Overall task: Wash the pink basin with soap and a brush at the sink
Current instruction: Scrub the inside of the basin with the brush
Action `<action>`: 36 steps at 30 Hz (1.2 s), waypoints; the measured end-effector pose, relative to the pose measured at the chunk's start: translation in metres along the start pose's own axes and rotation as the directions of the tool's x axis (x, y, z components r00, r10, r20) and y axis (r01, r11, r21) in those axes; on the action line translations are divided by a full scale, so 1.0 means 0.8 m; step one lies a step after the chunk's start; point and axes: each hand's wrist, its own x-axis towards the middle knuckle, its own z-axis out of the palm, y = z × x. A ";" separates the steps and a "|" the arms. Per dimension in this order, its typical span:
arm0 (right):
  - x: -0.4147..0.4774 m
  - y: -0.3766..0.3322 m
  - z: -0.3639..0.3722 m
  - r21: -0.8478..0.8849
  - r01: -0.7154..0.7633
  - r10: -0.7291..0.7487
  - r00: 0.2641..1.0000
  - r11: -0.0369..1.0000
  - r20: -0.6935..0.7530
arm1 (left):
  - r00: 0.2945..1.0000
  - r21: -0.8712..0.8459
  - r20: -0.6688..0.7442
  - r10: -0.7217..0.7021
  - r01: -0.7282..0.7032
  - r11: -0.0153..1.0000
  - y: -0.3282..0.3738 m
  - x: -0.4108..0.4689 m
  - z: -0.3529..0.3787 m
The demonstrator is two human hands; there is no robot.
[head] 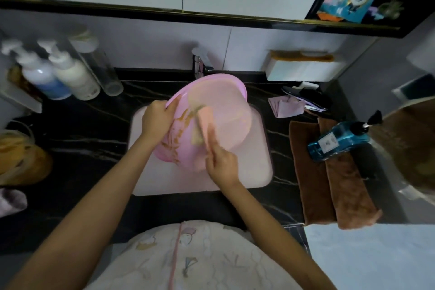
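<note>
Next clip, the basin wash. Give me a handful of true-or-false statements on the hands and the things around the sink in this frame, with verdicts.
1. The left hand grips the rim of the pink basin. True.
2. The right hand is empty and rests on the counter. False: it holds the brush against the inside of the basin.
3. The basin lies flat on the counter. False: it is tilted over the sink.
4. The blue bottle lies on its side on the brown towels, to the right of the sink. True.
5. Brownish marks show on the basin near the left hand. True.
</note>
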 end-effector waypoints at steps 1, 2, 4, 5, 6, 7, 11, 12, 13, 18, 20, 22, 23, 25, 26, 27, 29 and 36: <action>0.012 0.004 -0.005 0.053 -0.168 0.171 0.983 0.984 -0.064 | 1.000 -0.010 0.002 0.000 0.000 1.000 0.001 -0.001 0.000; 0.022 0.009 -0.009 0.149 -0.351 0.368 0.923 0.924 -0.109 | 1.000 -0.012 0.000 0.012 -0.012 1.000 0.002 -0.003 0.001; 0.028 0.010 -0.005 0.294 -0.547 0.594 0.799 0.784 -0.096 | 0.999 -0.007 -0.013 0.036 -0.036 0.999 0.001 -0.006 0.003; 0.023 0.001 -0.001 0.294 -0.537 0.587 0.802 0.791 -0.115 | 0.999 -0.009 -0.016 0.040 -0.041 0.999 0.000 -0.007 0.003; 0.017 -0.013 0.003 0.272 -0.473 0.520 0.844 0.838 -0.131 | 0.999 -0.013 -0.021 0.032 -0.033 0.999 -0.004 -0.006 0.002; 0.009 -0.027 0.006 0.241 -0.374 0.411 0.904 0.895 -0.123 | 1.000 -0.025 -0.021 0.017 -0.017 1.000 -0.007 -0.005 0.000; 0.011 -0.005 0.007 0.066 -0.273 0.278 0.957 0.960 -0.085 | 1.000 -0.065 -0.020 -0.012 0.010 0.998 -0.016 -0.005 -0.006; 0.023 0.005 0.002 0.106 -0.423 0.434 0.892 0.900 -0.124 | 1.000 -0.061 -0.025 -0.002 0.001 0.998 -0.013 -0.008 -0.005; 0.034 0.012 -0.002 0.195 -0.571 0.599 0.790 0.797 -0.134 | 0.999 -0.047 -0.038 0.014 -0.016 0.999 -0.010 -0.013 -0.004; 0.006 -0.029 0.001 0.280 -0.447 0.480 0.876 0.850 -0.058 | 0.998 -0.028 -0.054 0.035 -0.037 0.999 -0.009 -0.018 -0.002; -0.004 -0.030 0.002 0.174 -0.357 0.368 0.929 0.918 -0.034 | 0.997 -0.016 -0.056 0.047 -0.048 0.999 -0.010 -0.017 -0.005; 0.017 -0.009 -0.003 0.182 -0.494 0.516 0.851 0.850 -0.096 | 0.997 -0.024 -0.052 0.056 -0.057 0.998 -0.008 -0.020 -0.004; 0.032 0.003 -0.008 0.257 -0.618 0.655 0.750 0.743 -0.092 | 0.996 -0.030 -0.062 0.068 -0.070 0.997 -0.007 -0.022 -0.003; 0.043 0.017 -0.011 0.387 -0.741 0.811 0.584 0.548 -0.030 | 0.992 -0.035 -0.079 0.099 -0.102 0.994 -0.007 -0.024 0.000; 0.040 0.012 -0.011 0.398 -0.734 0.804 0.595 0.551 -0.015 | 0.992 -0.039 -0.077 0.097 -0.100 0.994 -0.007 -0.024 0.001; 0.036 -0.003 -0.008 0.403 -0.698 0.766 0.642 0.592 -0.012 | 0.994 -0.042 -0.073 0.085 -0.088 0.995 -0.007 -0.022 -0.001; 0.021 -0.030 -0.007 0.422 -0.626 0.691 0.723 0.656 -0.003 | 0.994 -0.058 -0.081 0.067 -0.072 0.996 -0.008 -0.022 0.001; 0.053 0.030 -0.005 0.499 -0.796 0.887 0.449 0.343 0.105 | 0.994 -0.091 -0.069 0.083 -0.089 0.992 -0.006 -0.031 0.006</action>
